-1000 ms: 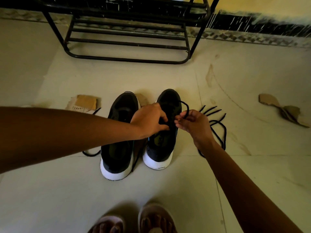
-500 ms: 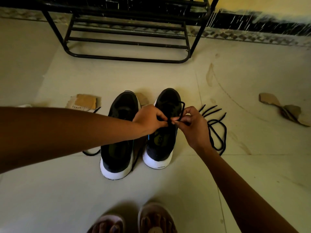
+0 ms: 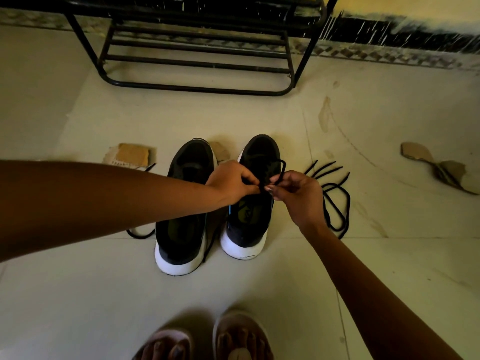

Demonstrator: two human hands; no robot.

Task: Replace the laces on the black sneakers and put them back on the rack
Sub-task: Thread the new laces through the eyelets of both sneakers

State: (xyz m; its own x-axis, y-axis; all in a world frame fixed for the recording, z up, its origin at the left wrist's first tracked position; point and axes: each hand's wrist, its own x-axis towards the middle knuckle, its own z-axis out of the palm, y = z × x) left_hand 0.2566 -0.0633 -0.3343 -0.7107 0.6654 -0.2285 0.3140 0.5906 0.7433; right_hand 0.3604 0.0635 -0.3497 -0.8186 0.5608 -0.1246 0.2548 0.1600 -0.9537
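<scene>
Head view records a pale tiled floor (image 3: pixel 259 302), with the black metal rack (image 3: pixel 197 88) standing at its far side. Two black sneakers sit side by side with toes toward the rack and well short of it: the left-hand sneaker (image 3: pixel 185 203) and the right-hand sneaker (image 3: pixel 248 227).

Both arms reach over the pair. The left hand (image 3: pixel 231 181) is above the right-hand sneaker's throat, thumb and forefinger pressed together, apparently on the black lace (image 3: pixel 282 168). The right hand (image 3: pixel 296 196) pinches the same lace just beside it, fingertips almost meeting the left's. The lace arches in a small loop from the shoe up to that pinch. Loose laces (image 3: pixel 336 201) lie coiled on the floor beside the right-hand sneaker.

Assessment: threading of the right-hand sneaker is in hand, and racking is not yet begun.

Recommendation:
- Grip close to the lace tip so it stays stiff.
- Steady the eyelet edge with the left hand.
- Feed the tip straight through.
- Draw the slack out evenly so the loop does not twist or snag.
</scene>
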